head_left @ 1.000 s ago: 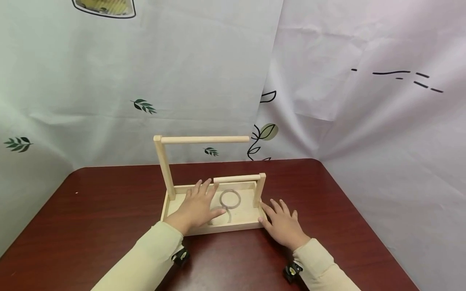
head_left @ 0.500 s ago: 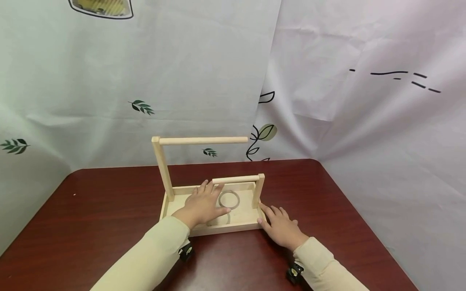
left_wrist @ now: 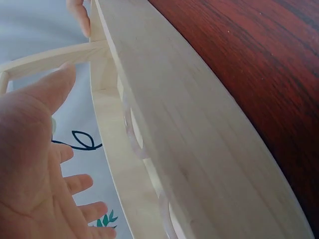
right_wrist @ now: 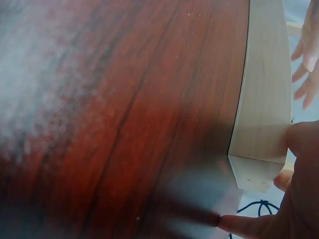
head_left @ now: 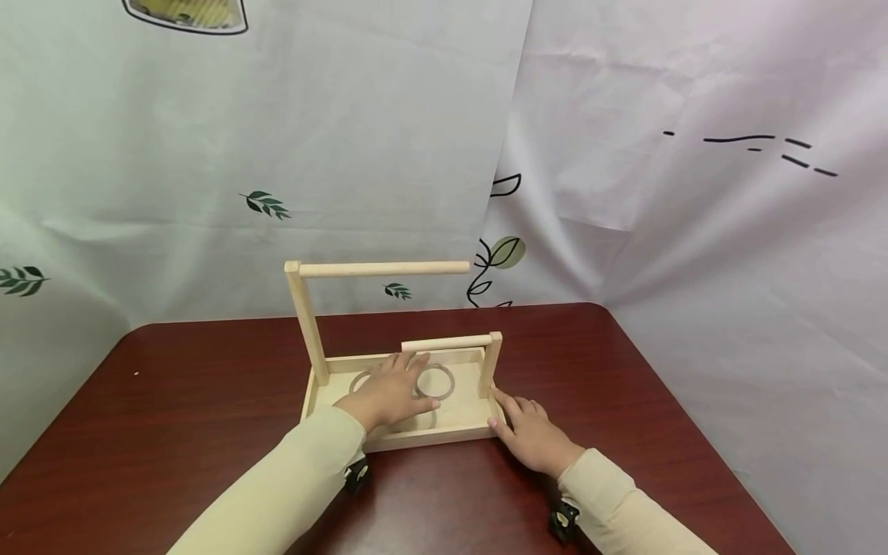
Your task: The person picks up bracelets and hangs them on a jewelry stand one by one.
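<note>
A pale wooden tray [head_left: 444, 438] sits on the table, with a tall post [head_left: 307, 327] and rod [head_left: 385, 269] on its left and a shorter post [head_left: 489, 368] and rod [head_left: 447, 342] on its right. Clear rings lie inside: one right ring [head_left: 453, 383], one left ring [head_left: 354, 379] partly covered by my hand, and one front ring [head_left: 434, 419], also partly covered. Over them my left hand [head_left: 390, 391] is spread, fingers extended, palm facing down, holding nothing visible. At the tray's right end, my right hand [head_left: 533, 439] touches the wall with thumb and fingertips.
The dark red-brown table [head_left: 208, 401] has rounded far corners. A white printed curtain [head_left: 388, 154] hangs close behind it and along the right side. Both rods jut out freely above the tray, the short one close to the left fingertips.
My left hand has shifted slightly right and back over the tray, uncovering part of the left ring. The right hand stays at the tray's end with its fingers drawn a little closer together.
</note>
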A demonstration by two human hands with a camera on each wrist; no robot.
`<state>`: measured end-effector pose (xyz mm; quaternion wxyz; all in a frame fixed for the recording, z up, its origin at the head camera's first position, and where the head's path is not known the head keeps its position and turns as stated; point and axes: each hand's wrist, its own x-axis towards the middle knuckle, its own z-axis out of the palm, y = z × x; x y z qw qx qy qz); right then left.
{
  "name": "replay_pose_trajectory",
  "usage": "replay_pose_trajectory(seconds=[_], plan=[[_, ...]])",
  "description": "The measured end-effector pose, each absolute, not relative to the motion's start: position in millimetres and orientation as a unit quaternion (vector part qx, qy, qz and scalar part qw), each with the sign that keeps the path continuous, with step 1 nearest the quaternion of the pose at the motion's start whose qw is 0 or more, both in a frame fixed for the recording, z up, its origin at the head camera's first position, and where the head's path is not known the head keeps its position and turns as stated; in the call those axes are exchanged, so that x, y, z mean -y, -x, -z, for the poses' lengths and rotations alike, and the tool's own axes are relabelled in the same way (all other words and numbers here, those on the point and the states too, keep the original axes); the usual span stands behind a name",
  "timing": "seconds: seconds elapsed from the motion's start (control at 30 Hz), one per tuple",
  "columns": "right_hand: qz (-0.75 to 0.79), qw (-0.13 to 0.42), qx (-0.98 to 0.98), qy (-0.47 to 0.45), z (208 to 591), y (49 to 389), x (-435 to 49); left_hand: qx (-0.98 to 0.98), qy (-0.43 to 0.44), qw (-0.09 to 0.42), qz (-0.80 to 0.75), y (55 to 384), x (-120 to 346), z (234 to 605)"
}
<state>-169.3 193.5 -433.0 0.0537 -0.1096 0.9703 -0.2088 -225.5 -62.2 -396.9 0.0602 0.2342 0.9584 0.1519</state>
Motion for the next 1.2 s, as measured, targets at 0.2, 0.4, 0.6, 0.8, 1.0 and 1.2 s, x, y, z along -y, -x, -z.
replay_pose_trajectory(seconds=[0.2, 0.4, 0.6, 0.8, 1.0, 1.2], plan=[[0.210, 0.065, -0.970, 0.103, 433, 170, -193, -0.952, -0.242, 0.087, -0.165, 230, 59, 398], [0.205, 0.067, -0.971, 0.100, 436, 172, -192, -0.948, -0.237, 0.115, -0.177, 235, 55, 394], [0.201, 0.062, -0.973, 0.093, 436, 172, -192, -0.948, -0.242, 0.124, -0.167, 240, 52, 392], [0.199, 0.065, -0.974, 0.086, 437, 171, -192, -0.947, -0.248, 0.136, -0.155, 244, 47, 395], [0.203, 0.071, -0.973, 0.086, 433, 170, -192, -0.946, -0.246, 0.146, -0.153, 248, 43, 402], [0.203, 0.080, -0.973, 0.074, 433, 170, -191, -0.947, -0.258, 0.130, -0.141, 247, 41, 405]])
